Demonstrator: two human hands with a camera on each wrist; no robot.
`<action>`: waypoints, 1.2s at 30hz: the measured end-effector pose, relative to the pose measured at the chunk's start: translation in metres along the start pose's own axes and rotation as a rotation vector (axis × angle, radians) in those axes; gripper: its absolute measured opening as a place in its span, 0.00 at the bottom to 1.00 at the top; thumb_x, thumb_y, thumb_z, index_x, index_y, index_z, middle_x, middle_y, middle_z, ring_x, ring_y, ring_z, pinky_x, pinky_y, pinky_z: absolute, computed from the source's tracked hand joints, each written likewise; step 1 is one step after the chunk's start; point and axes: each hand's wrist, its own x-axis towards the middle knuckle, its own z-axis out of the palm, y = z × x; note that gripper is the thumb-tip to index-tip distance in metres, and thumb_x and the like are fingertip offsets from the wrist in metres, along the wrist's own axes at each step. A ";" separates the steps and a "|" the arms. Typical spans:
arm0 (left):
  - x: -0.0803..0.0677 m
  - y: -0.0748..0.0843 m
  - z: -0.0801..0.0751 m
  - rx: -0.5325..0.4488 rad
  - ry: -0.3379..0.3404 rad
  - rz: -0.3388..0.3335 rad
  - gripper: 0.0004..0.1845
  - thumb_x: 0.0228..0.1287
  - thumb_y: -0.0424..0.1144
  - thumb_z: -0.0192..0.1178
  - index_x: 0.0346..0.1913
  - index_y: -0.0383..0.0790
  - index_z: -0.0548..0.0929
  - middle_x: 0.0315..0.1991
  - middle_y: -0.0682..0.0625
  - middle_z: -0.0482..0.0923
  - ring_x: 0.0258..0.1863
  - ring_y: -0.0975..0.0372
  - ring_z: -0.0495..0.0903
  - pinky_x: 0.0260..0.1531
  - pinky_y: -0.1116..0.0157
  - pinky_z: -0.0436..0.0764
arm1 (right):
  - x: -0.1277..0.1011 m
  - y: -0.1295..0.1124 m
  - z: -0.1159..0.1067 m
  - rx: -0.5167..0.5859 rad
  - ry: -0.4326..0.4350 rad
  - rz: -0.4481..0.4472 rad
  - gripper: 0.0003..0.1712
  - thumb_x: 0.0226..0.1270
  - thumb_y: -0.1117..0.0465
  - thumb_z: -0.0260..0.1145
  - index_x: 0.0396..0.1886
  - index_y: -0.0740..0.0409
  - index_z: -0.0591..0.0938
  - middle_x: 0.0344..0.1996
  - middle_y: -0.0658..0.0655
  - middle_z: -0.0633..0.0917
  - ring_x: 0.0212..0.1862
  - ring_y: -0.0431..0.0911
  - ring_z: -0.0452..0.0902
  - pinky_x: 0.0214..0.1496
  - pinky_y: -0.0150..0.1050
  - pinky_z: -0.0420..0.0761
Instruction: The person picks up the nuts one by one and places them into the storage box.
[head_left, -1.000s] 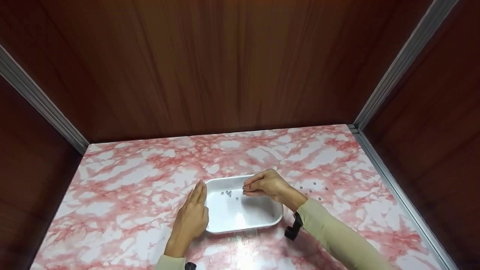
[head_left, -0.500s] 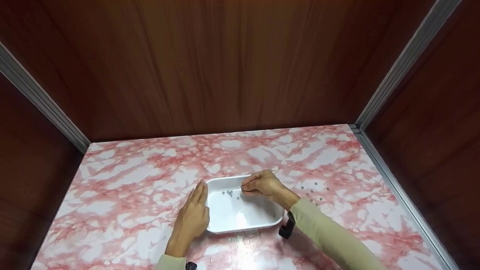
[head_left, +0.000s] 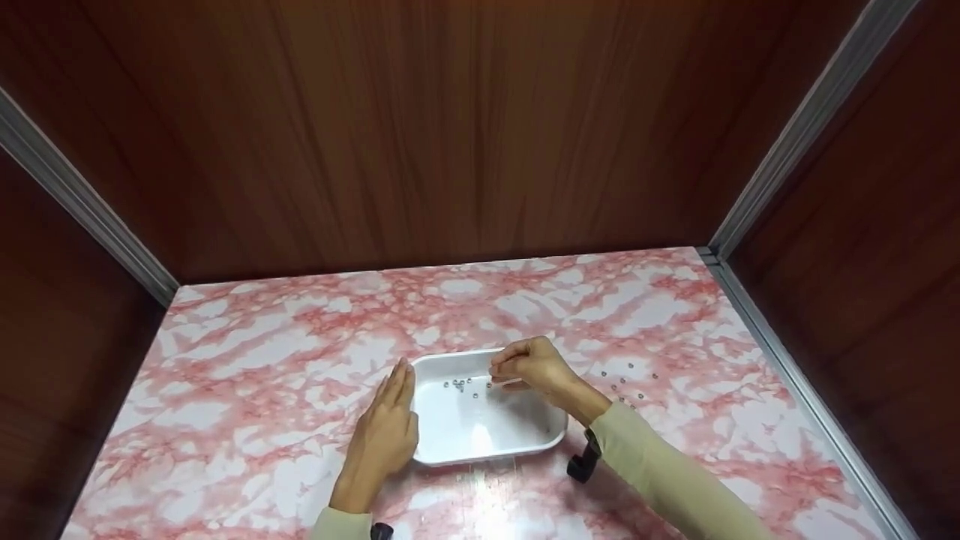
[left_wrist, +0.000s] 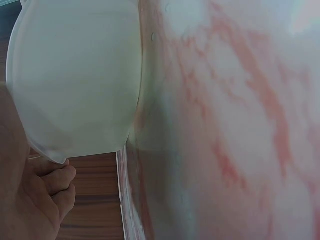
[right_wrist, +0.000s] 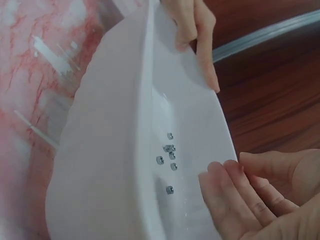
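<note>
A white plastic tray point(head_left: 525, 442) sits on the pink marbled table point(head_left: 262, 360). Several small metal nuts point(head_left: 461, 385) lie in its far left part, also visible in the right wrist view as nuts point(right_wrist: 169, 152). My left hand point(head_left: 390, 427) lies flat with straight fingers against the tray's left wall point(left_wrist: 75, 75). My right hand point(head_left: 525, 367) hovers over the tray's far side, fingers loosely bent toward the nuts. In the right wrist view its fingertips point(right_wrist: 225, 172) are slightly parted from the thumb, with nothing visible between them.
More small nuts point(head_left: 626, 382) are scattered on the table right of the tray. Dark wood panels wall the table at the back and both sides, with metal rails point(head_left: 780, 375) along the edges. A black wrist mount point(head_left: 583, 461) sits by my right sleeve.
More nuts now lie in the tray, one near my right fingertips. My right hand has shifted slightly right. The left hand and the tray have stayed in place.
</note>
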 end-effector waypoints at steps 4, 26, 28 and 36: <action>0.000 0.000 0.001 -0.016 0.006 0.008 0.32 0.74 0.32 0.53 0.76 0.22 0.65 0.81 0.31 0.61 0.79 0.40 0.65 0.80 0.45 0.65 | -0.007 0.000 -0.005 -0.053 0.013 -0.084 0.12 0.68 0.70 0.69 0.48 0.73 0.86 0.41 0.60 0.92 0.44 0.47 0.90 0.55 0.49 0.91; 0.002 0.001 0.000 -0.002 -0.001 0.008 0.32 0.73 0.33 0.54 0.77 0.23 0.65 0.80 0.31 0.62 0.80 0.40 0.65 0.80 0.45 0.66 | -0.065 0.019 -0.091 -0.711 0.377 -0.656 0.17 0.61 0.68 0.78 0.50 0.63 0.89 0.47 0.60 0.92 0.47 0.57 0.90 0.51 0.53 0.90; 0.002 0.000 0.000 0.002 -0.001 0.005 0.32 0.73 0.33 0.54 0.77 0.23 0.65 0.80 0.31 0.62 0.80 0.40 0.65 0.80 0.46 0.66 | -0.068 0.025 -0.104 -0.838 0.415 -0.729 0.19 0.59 0.69 0.79 0.52 0.64 0.89 0.49 0.61 0.92 0.49 0.57 0.90 0.52 0.54 0.90; 0.001 0.001 0.002 -0.056 0.020 0.013 0.31 0.71 0.29 0.53 0.75 0.20 0.65 0.79 0.29 0.63 0.79 0.38 0.65 0.79 0.42 0.65 | -0.078 0.045 -0.148 -1.152 0.454 -0.909 0.25 0.57 0.70 0.79 0.56 0.68 0.87 0.52 0.70 0.90 0.51 0.63 0.89 0.49 0.57 0.90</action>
